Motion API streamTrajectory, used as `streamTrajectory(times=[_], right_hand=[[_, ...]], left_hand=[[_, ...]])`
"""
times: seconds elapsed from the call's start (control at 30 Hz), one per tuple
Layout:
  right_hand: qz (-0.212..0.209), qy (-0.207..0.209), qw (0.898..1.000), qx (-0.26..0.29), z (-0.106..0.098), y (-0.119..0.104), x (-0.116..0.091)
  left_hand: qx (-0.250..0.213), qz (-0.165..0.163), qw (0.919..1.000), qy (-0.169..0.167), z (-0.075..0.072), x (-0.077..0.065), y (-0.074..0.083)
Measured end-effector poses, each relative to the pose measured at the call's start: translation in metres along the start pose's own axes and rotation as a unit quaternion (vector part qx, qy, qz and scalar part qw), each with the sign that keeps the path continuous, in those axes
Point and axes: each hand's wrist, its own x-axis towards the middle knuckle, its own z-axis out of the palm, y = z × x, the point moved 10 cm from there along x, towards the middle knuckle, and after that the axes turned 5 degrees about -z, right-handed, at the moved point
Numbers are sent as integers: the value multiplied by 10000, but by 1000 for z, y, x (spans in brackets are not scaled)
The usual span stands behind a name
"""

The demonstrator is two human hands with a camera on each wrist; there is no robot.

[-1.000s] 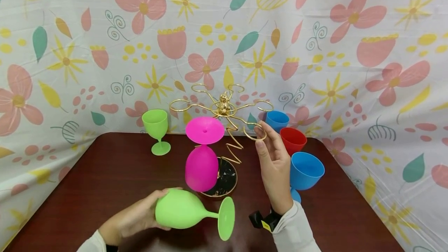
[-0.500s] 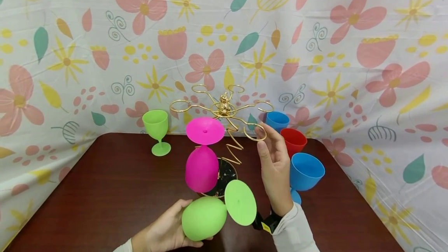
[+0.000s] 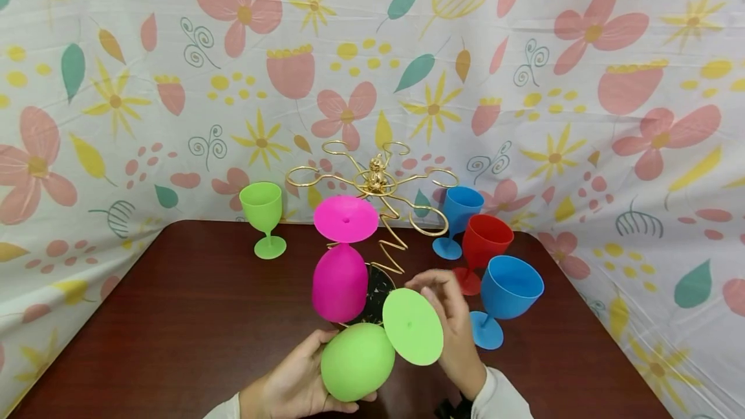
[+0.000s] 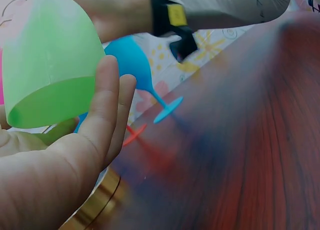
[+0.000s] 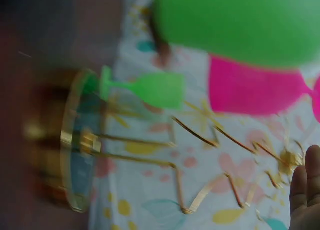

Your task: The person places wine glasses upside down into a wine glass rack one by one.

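Observation:
My left hand [image 3: 291, 380] grips a light green plastic goblet [image 3: 357, 362] by its bowl, tilted with the foot up and to the right. The left wrist view shows the goblet's bowl [image 4: 50, 49] with its rim downward. Just behind the foot is my right hand [image 3: 456, 335], fingers loosely bent, partly hidden by the foot; in the right wrist view its fingers [image 5: 306, 187] hold nothing. A gold wire goblet rack [image 3: 377, 176] stands behind both hands. From its front left arm hangs a magenta goblet [image 3: 340, 283], upside down. The other rack loops hold nothing.
Upright on the right of the dark wood table [image 3: 192, 322] are a near blue goblet [image 3: 512, 286], a red goblet [image 3: 487, 241] and a far blue goblet [image 3: 464, 209]. Another green goblet [image 3: 261, 205] stands at the back left. The rack's black base [image 3: 379, 290] is partly hidden.
The left hand has carried the green goblet rightward and turned its foot up and to the right. My right hand has left the rack's front right loop and come down beside the foot.

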Motion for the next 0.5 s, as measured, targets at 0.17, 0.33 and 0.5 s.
streamTrajectory(times=[0.17, 0.33, 0.5], right_hand=[[-254, -689, 9973, 28, 16, -7, -26], [-539, -905, 9931, 518, 24, -14, -40], [-135, -725, 9949, 692, 25, -11, -40]], left_hand=[[-117, -64, 9999, -18, 6, 6, 0], [-138, -125, 9998, -3, 10, 9, -2], [16, -217, 9997, 54, 11, 11, -5]])
